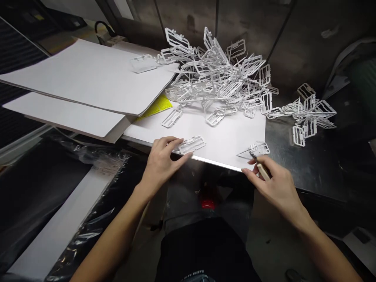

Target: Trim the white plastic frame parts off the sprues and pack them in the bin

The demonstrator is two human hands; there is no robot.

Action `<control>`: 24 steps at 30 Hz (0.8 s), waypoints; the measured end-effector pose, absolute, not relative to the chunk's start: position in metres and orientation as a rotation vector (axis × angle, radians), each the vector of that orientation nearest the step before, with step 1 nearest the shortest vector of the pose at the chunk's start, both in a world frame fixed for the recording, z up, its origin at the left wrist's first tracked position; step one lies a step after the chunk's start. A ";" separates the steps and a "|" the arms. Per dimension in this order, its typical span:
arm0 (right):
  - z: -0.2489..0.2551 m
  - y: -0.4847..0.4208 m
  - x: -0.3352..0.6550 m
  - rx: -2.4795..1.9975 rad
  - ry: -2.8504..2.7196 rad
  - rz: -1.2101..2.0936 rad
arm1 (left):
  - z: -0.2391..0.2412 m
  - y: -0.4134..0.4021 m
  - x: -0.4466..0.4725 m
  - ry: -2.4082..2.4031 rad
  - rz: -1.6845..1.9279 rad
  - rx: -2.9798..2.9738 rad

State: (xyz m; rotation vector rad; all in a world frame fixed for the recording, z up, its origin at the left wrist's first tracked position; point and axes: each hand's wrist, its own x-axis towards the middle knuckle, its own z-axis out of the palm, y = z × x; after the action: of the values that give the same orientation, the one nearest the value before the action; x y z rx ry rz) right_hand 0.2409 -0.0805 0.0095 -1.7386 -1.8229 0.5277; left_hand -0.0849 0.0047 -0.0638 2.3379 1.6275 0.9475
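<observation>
My left hand (164, 160) is at the front edge of the white sheet (226, 137). Its thumb and fingers close on the near end of a flat white plastic frame (192, 145), which has long openings. My right hand (273, 178) grips a small tool (263, 172) with a pale handle and a dark end. I cannot make out what kind of tool it is. Just beyond that dark end lies another white plastic frame (261, 148); whether they touch is unclear. Between the hands and the pile, a single loose frame (172, 118) rests on the sheet.
A large tangled pile of white plastic frames (220, 74) covers the back of the table. A smaller heap (311, 111) sits on the dark tabletop (317, 168) at right. Large white boards (96, 74) overhang at left, above a yellow ruled piece (158, 105). Black plastic wrapping (35, 180) lies lower left.
</observation>
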 end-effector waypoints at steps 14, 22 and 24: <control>0.018 -0.015 0.256 -1.557 -1.435 0.328 | -0.036 -0.007 -0.010 1.178 1.214 2.158; -0.012 0.012 0.248 -1.500 -1.204 0.791 | -0.056 -0.006 0.057 1.341 0.961 2.182; -0.018 0.011 0.246 -1.496 -1.178 0.789 | -0.050 -0.006 0.080 1.535 0.890 2.174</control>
State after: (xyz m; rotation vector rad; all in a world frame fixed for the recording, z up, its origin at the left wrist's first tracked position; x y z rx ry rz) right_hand 0.2458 0.0110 -0.0175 -1.4965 -1.1777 0.7886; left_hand 0.0805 -0.0061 -0.0497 2.1740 1.5346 0.8902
